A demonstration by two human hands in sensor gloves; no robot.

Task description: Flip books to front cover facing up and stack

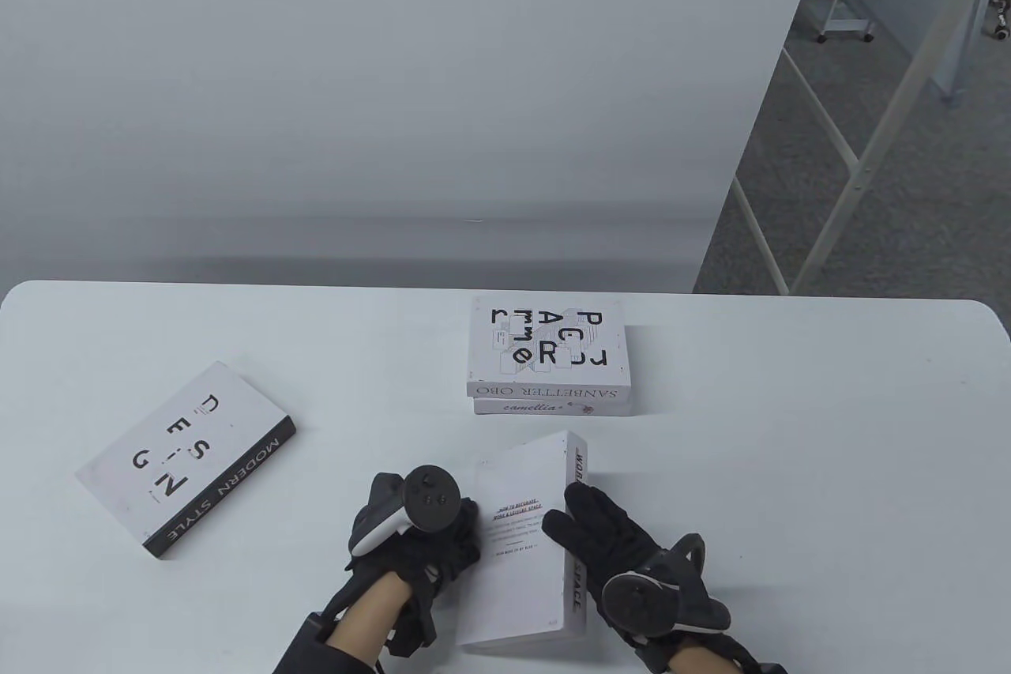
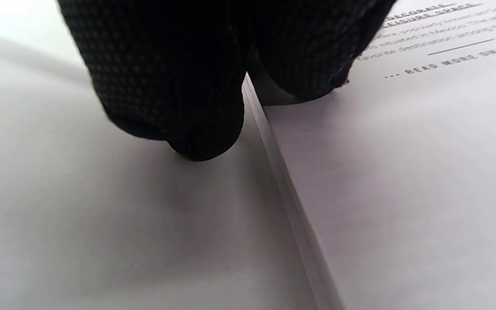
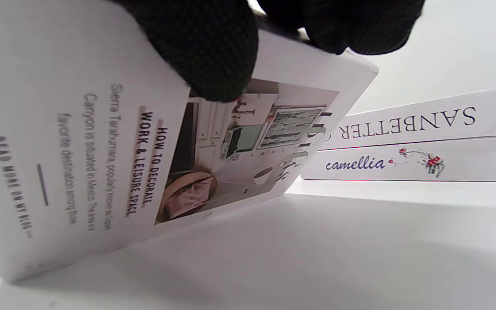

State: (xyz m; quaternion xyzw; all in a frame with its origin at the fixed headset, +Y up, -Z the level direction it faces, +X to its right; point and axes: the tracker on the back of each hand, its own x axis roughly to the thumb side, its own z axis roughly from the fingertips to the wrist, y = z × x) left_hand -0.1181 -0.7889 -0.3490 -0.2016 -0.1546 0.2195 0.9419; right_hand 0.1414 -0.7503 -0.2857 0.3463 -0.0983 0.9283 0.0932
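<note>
A white book (image 1: pixel 521 547) lies near the front edge, back cover up, with the text "How to decorate work & leisure space". Its spine side is raised off the table. My right hand (image 1: pixel 580 524) grips the spine side; in the right wrist view a finger (image 3: pixel 205 47) presses on the cover (image 3: pixel 80 129). My left hand (image 1: pixel 466 540) holds the book's left edge; in the left wrist view its fingers (image 2: pixel 179 86) straddle that edge (image 2: pixel 403 172). A two-book stack (image 1: pixel 549 358) stands behind, the "camellia" book (image 3: pixel 403 163) at the bottom. A "Design / Modern Style" book (image 1: pixel 186 457) lies at the left.
The white table (image 1: pixel 790 429) has rounded far corners and a grey wall behind. Beyond its right side the floor drops away, with a white metal frame (image 1: pixel 861 168) standing there.
</note>
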